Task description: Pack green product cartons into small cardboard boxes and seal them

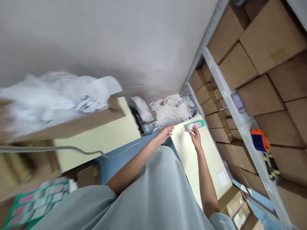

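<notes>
On the pale yellow tabletop (192, 156) at right of centre lies a small flat green and pink box (198, 124), close to the table's far end. My right hand (196, 138) is at the near edge of this box, its fingertips overlapping it in the view, thumb and fingers apart. Whether they touch the box I cannot tell. To the left, my left hand (164, 134) hovers by the table's left edge with its fingers stretched out and nothing in them.
Metal shelving (225, 86) with brown cartons (261, 92) rises on the right, with pliers (271, 164) hanging from it. White scraps (175, 110) are heaped beyond the table. At left stand a large open carton (72, 123) and several green and pink packs (35, 201).
</notes>
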Action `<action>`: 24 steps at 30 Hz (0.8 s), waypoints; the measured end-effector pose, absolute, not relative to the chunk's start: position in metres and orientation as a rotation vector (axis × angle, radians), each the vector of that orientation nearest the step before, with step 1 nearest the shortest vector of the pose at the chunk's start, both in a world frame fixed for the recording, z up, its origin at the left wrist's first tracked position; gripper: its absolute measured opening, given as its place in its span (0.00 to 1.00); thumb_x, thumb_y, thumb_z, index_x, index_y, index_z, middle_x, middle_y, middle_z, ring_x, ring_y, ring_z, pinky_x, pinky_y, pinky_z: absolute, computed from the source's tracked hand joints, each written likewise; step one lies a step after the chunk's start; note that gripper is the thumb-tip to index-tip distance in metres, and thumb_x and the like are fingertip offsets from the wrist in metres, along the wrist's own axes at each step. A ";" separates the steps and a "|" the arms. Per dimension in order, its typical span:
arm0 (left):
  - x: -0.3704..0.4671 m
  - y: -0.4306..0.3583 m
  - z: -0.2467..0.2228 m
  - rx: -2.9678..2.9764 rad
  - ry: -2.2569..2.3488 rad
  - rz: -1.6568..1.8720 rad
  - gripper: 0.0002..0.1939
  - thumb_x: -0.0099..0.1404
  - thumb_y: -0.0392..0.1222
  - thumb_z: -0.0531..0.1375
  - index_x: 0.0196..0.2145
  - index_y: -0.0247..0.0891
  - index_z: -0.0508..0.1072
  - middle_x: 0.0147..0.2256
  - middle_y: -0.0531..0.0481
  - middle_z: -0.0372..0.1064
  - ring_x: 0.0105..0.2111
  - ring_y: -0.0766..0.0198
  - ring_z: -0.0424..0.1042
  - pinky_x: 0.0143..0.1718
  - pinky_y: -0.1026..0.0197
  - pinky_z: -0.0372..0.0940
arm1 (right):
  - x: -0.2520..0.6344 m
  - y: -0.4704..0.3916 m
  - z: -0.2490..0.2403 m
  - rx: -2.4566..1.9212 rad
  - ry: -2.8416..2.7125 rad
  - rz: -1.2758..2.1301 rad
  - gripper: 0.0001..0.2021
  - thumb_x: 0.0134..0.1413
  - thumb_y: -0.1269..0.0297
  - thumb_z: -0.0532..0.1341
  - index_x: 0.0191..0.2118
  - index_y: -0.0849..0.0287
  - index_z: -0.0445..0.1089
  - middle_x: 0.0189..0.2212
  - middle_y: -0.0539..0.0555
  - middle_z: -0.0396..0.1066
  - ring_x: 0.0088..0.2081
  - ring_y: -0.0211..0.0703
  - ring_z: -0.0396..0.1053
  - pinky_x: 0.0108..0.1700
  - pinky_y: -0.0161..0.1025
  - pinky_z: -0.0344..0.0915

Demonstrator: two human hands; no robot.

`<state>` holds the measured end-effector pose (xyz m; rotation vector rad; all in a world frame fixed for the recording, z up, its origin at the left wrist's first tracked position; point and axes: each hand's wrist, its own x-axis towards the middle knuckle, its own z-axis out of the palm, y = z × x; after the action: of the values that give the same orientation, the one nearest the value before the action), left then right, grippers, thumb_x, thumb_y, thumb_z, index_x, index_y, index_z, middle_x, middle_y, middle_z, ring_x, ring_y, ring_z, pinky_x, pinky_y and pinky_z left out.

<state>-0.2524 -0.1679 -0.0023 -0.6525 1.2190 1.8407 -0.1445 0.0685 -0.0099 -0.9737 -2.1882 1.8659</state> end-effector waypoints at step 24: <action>-0.074 -0.609 0.034 -1.663 1.008 2.853 0.09 0.73 0.38 0.63 0.48 0.40 0.82 0.62 0.37 0.81 0.63 0.53 0.80 0.75 0.46 0.67 | -0.159 -0.376 0.029 0.806 -2.893 2.541 0.31 0.57 0.38 0.79 0.57 0.52 0.82 0.56 0.61 0.86 0.55 0.53 0.85 0.64 0.52 0.80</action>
<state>-0.0740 -0.6088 0.0341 -1.6627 1.0080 2.8527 -0.1586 -0.3757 0.0288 0.8065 -2.8933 2.5410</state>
